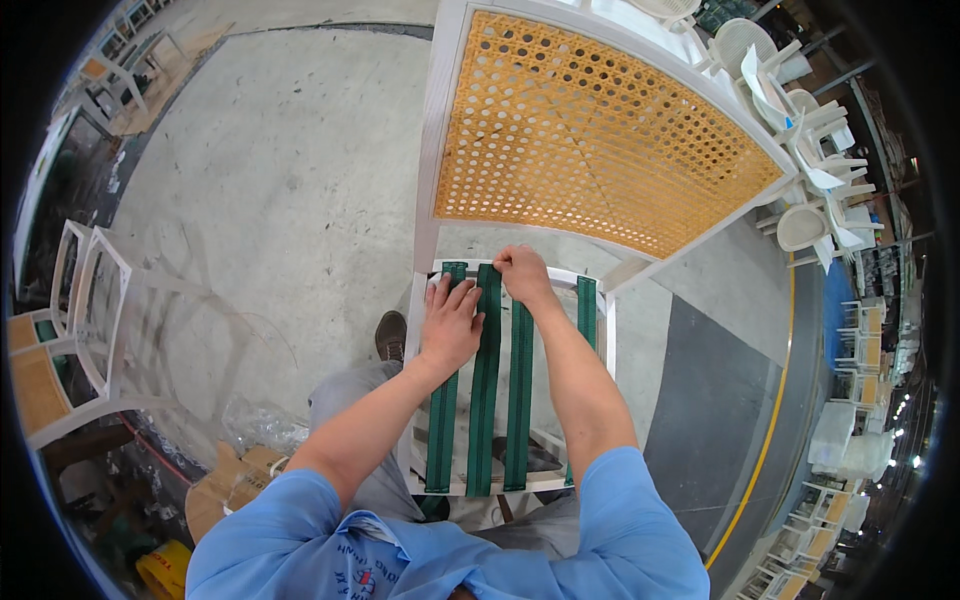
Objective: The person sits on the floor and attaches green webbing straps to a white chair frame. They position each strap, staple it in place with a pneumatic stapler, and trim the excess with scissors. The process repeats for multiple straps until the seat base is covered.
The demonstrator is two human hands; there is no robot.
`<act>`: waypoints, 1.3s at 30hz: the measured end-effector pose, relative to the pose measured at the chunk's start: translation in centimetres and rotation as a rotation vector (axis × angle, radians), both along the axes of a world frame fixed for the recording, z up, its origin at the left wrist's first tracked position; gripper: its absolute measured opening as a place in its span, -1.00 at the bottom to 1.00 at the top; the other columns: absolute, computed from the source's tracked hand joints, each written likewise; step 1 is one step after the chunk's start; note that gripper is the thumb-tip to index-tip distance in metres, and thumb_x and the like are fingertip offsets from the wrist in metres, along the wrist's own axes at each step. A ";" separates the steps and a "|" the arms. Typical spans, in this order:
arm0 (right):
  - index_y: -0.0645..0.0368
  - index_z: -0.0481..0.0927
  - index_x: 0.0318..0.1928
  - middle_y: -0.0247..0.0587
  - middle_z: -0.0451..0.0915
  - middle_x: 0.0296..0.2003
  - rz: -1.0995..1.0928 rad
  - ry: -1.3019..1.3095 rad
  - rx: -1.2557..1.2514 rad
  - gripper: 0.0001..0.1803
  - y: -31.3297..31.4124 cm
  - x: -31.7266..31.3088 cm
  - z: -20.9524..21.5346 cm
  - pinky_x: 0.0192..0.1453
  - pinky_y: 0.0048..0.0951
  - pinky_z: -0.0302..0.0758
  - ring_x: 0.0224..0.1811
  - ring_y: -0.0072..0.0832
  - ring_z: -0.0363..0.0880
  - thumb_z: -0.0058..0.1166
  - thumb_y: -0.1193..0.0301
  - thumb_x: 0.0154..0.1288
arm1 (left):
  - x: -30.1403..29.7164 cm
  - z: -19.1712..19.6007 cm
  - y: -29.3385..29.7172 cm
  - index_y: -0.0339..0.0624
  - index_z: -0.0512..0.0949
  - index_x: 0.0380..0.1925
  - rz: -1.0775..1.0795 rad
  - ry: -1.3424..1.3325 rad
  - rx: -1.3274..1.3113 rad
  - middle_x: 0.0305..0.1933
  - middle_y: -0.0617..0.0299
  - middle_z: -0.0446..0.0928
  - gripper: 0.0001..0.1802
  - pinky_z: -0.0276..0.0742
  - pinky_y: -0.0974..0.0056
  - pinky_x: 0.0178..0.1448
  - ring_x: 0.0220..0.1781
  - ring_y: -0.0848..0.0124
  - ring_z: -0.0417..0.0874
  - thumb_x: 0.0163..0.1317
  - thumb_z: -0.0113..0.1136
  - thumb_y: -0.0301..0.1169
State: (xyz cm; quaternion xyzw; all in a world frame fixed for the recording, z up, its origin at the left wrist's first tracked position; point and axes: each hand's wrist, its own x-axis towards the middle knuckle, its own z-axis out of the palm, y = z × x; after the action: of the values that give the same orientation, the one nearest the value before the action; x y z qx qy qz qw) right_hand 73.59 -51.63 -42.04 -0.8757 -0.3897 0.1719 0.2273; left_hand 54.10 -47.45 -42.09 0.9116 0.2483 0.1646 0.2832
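Left hand [450,325] flat, pressing green straps [485,380]; right hand [522,272] fisted on strap end at chair frame [608,330]. Four straps across, gaps left.

We see four green webbing straps [486,380] stretched taut across a white chair seat frame [606,330] — parallel, running from the far rail toward us. Our left hand [450,325] lies flat on the two leftmost straps; our right hand [522,272] is fisted at the far rail, just beside the second strap's end.
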 end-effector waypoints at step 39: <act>0.15 0.70 0.13 0.10 0.69 0.10 -2.066 0.449 -0.493 -0.45 -72.8 -46.7 9.8 0.29 -0.18 0.57 0.20 -0.04 0.67 0.27 0.31 0.06 | 4.3 1.5 -2.8 0.42 0.07 0.61 -0.096 0.578 0.467 0.70 0.64 -0.02 -0.24 0.02 -0.48 0.55 0.68 -0.01 0.05 0.47 0.05 0.04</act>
State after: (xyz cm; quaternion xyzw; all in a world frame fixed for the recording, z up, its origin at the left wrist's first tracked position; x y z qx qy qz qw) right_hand 26.85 -124.39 -32.25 -0.7507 0.6315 0.1276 0.1461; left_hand 58.43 -50.20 -40.61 0.9711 0.2308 -0.0610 -0.0070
